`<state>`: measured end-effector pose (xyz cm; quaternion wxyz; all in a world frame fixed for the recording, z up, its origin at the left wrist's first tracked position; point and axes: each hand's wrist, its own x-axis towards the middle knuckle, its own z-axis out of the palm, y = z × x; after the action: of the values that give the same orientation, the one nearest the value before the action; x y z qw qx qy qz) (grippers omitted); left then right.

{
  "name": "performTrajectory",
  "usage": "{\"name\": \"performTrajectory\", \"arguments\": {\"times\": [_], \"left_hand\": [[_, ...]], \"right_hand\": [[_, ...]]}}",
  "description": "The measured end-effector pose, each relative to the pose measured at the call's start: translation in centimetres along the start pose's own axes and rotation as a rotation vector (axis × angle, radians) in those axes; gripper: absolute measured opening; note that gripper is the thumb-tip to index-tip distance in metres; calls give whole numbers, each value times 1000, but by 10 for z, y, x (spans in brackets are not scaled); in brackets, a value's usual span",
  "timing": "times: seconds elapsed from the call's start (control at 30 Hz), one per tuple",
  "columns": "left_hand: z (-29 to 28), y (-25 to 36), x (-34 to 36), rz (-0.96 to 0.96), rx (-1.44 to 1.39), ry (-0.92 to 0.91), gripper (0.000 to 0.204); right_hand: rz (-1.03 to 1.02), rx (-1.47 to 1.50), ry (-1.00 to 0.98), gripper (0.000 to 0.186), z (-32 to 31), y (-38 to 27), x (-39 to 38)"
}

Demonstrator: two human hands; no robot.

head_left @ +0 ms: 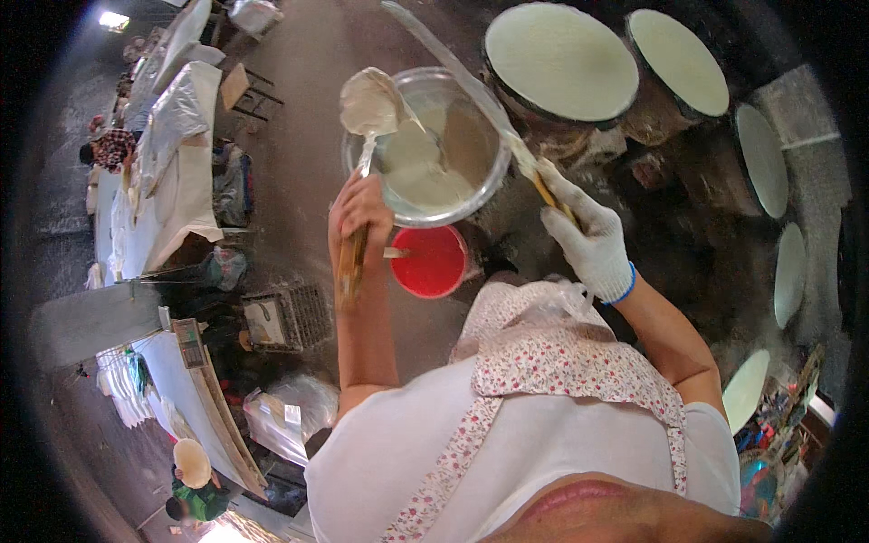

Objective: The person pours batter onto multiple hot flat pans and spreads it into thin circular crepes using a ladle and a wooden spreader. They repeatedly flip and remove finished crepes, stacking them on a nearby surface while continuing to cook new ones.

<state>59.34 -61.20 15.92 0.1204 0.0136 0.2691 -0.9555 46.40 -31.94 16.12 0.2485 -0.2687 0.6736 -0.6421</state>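
Observation:
My left hand (pixel 364 206) is closed round the wooden handle of a ladle (pixel 371 104). The ladle's bowl, coated with creamy batter, is over the left rim of a metal basin (pixel 496 181). Pale batter (pixel 421 176) lies inside that basin. In a white knitted glove, my right hand (pixel 590 231) grips the handle of a long, flat scraper (pixel 466 77). Its batter-smeared blade slants up and left across the basin's right side. Below the basin is a red bucket (pixel 429 262), with a pale handle-like piece (pixel 396 253) at its left edge.
Several round plates covered in pale batter, including a large one (pixel 561 61) and another (pixel 679 61), curve along the right. At the left are cloth-covered tables (pixel 186 195), a stool (pixel 237 88) and a crate (pixel 303 317). Two other people (pixel 113 149) work there, one lower down (pixel 201 498).

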Motion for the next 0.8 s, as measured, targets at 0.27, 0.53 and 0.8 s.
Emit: {"name": "performTrajectory", "arguments": {"times": [0.27,0.53,0.8], "left_hand": [[27,42,4,127,276,127,37],[23,12,46,103,393,260,20],[-28,-154,174,-229,1457,249,31]], "right_hand": [[147,137,59,53,-7,17,25],[138,102,179,54,-39,40,29],[222,106,728,56,-131,24,-29]]}}
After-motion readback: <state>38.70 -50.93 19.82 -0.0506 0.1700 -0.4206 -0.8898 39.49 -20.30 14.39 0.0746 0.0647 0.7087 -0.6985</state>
